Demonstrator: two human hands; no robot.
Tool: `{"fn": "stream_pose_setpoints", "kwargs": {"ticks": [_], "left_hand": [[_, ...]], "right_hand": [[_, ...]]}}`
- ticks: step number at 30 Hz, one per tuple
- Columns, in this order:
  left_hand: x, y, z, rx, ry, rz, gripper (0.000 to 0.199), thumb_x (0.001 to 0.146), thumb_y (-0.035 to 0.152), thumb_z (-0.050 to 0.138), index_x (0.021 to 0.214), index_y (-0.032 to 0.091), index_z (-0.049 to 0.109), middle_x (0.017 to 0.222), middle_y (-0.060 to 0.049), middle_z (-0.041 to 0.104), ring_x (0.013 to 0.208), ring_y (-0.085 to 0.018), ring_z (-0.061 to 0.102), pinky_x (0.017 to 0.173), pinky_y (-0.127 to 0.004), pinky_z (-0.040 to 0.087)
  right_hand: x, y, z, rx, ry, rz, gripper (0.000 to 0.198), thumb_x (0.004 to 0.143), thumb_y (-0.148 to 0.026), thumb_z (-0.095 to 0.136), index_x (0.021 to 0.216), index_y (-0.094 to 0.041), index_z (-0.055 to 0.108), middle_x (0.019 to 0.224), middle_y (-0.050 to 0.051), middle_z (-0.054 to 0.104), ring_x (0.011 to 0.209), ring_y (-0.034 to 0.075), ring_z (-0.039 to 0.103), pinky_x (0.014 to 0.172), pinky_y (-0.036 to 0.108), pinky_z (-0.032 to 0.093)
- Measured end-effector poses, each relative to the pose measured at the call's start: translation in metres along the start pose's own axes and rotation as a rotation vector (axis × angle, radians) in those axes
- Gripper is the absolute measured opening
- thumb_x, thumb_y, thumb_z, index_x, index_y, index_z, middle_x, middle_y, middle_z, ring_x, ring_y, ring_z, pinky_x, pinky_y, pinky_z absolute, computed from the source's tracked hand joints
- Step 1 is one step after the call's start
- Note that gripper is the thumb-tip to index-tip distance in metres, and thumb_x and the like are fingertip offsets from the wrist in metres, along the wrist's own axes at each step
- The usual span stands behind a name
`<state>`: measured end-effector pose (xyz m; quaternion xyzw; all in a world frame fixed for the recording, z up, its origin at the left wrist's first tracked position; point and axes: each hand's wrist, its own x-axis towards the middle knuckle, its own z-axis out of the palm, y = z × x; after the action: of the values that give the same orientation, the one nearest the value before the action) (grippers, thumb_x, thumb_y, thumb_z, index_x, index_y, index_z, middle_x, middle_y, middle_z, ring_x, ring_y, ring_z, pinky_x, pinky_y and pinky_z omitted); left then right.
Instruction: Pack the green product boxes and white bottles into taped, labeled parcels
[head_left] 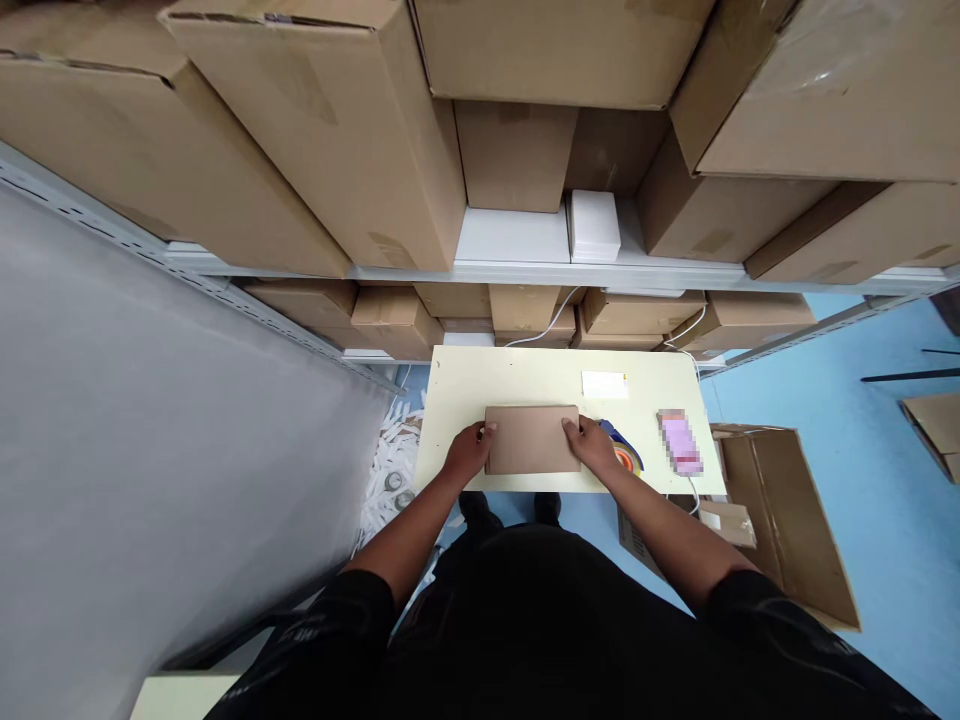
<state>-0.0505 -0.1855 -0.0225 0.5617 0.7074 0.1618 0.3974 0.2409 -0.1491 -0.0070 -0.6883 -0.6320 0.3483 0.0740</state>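
At the near edge of the table (465, 385), left hand (467, 452) and right hand (592, 444) pinch the short ends of a flat box (532, 441), thumbs uppermost; box between them, long axis left-right, neither hand nearer; tape dispenser (627, 457) just beside right wrist.

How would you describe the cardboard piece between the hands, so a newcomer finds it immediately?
Before the shelving stands a pale table. Toward its near edge, the left hand and right hand hold a brown cardboard piece. Unlike the white card, it is brown; unlike the shelved cartons, flat.
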Motion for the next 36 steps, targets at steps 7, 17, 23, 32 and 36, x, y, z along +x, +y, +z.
{"fn": "stream_pose_setpoints", "kwargs": {"ticks": [7,17,23,32,36], "left_hand": [[0.012,-0.003,-0.006,0.117,-0.004,-0.016,0.059,0.104,0.059,0.036,0.123,0.015,0.070,0.118,-0.017,0.075,0.108,-0.032,0.071,0.091,-0.043,0.055],[-0.052,0.110,0.013,-0.018,-0.250,0.433,0.030,0.100,0.043,0.049,0.094,0.025,0.072,0.097,-0.006,0.073,0.092,-0.022,0.068,0.086,-0.036,0.056],[-0.002,0.181,0.082,-0.323,-0.504,-0.129,0.047,0.095,0.065,0.052,0.088,0.019,0.063,0.078,-0.005,0.068,0.069,-0.019,0.066,0.060,-0.031,0.055],[0.041,0.225,0.120,-0.316,-0.718,-0.270,0.026,0.092,0.039,0.067,0.083,0.016,0.063,0.067,-0.001,0.063,0.056,-0.012,0.060,0.056,-0.025,0.052],[0.034,0.232,0.131,-0.243,-0.707,-0.269,0.015,0.089,0.029,0.070,0.084,0.015,0.067,0.068,-0.001,0.065,0.060,-0.014,0.064,0.059,-0.028,0.056]], "right_hand": [[-0.014,0.044,-0.003,-0.194,0.270,-0.046,0.040,0.096,-0.033,0.046,0.124,-0.015,0.068,0.110,0.013,0.069,0.104,0.028,0.062,0.089,0.039,0.048],[-0.013,0.155,-0.019,-0.292,-0.011,0.229,0.031,0.093,-0.040,0.056,0.110,-0.017,0.068,0.112,0.015,0.070,0.098,0.028,0.069,0.078,0.034,0.048],[-0.050,0.136,-0.021,0.143,0.288,0.269,0.040,0.085,-0.033,0.060,0.123,-0.019,0.061,0.111,0.012,0.073,0.101,0.029,0.069,0.089,0.038,0.052],[-0.108,0.110,0.002,0.438,0.544,0.042,0.059,0.080,-0.032,0.065,0.136,-0.018,0.052,0.123,0.014,0.061,0.116,0.031,0.062,0.102,0.049,0.053],[-0.113,0.108,0.007,0.521,0.430,0.050,0.059,0.075,-0.031,0.070,0.131,-0.023,0.054,0.119,0.011,0.066,0.105,0.030,0.066,0.092,0.046,0.057]]}}
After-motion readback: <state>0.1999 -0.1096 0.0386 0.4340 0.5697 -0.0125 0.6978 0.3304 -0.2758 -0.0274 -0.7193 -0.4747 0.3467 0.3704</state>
